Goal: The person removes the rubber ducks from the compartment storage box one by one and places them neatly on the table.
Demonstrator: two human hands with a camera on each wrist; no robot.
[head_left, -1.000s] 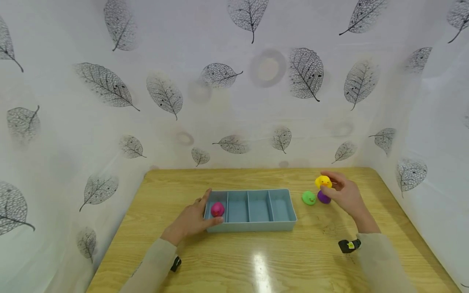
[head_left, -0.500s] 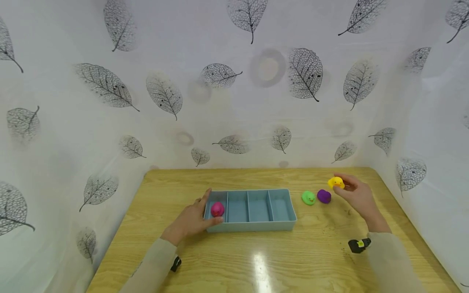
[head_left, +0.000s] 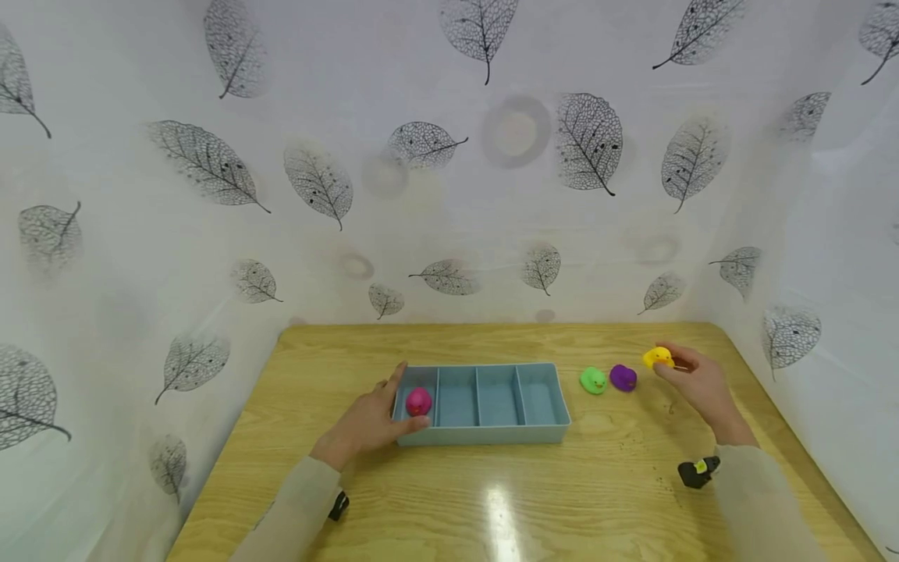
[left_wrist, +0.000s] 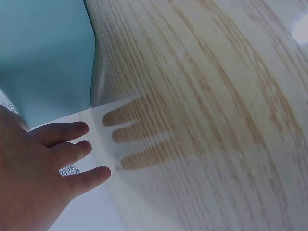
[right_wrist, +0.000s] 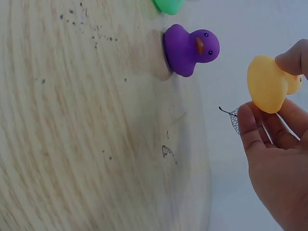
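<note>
- Right hand (head_left: 702, 390) pinches the yellow duck (head_left: 657, 358); a slack pinch could drop it.
- Left hand (head_left: 367, 419), fingers spread, touches the box (head_left: 485, 435) to its right; careless pressure could shift it.

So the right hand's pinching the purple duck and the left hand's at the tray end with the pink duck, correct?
No: in the right wrist view the right hand pinches the yellow duck; the purple duck stands on the table. The left hand is at the tray end with the pink duck.
</note>
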